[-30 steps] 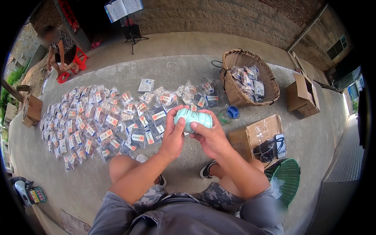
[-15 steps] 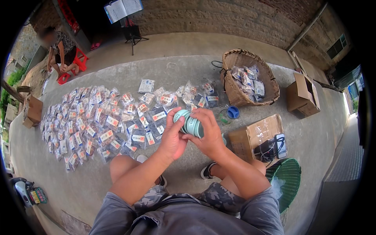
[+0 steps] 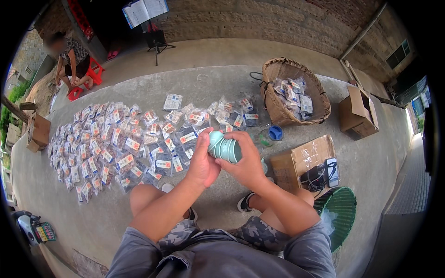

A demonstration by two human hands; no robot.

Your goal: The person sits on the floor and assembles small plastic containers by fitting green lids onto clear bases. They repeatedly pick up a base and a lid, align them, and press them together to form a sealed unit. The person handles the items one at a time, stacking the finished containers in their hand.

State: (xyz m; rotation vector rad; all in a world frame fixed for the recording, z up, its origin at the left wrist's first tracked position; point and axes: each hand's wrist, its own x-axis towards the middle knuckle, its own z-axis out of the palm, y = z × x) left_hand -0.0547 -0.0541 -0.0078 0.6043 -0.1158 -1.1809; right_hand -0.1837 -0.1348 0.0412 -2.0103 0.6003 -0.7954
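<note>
Both hands clasp a pale green ribbed cup (image 3: 224,149), now turned on its side between the left hand (image 3: 202,161) and right hand (image 3: 246,163), above packets (image 3: 120,143) spread leftward.

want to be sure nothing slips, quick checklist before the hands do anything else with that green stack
1. Both hands on the stack of pale green bowls: ok, left hand and right hand each have a grip.
2. Stack held off the ground: ok.
3. Bowls nested evenly: cannot tell, fingers cover part.
4. Packets near the feet: not ok, spread close on the left.
5. Woven basket out of the way: ok, set apart.
</note>
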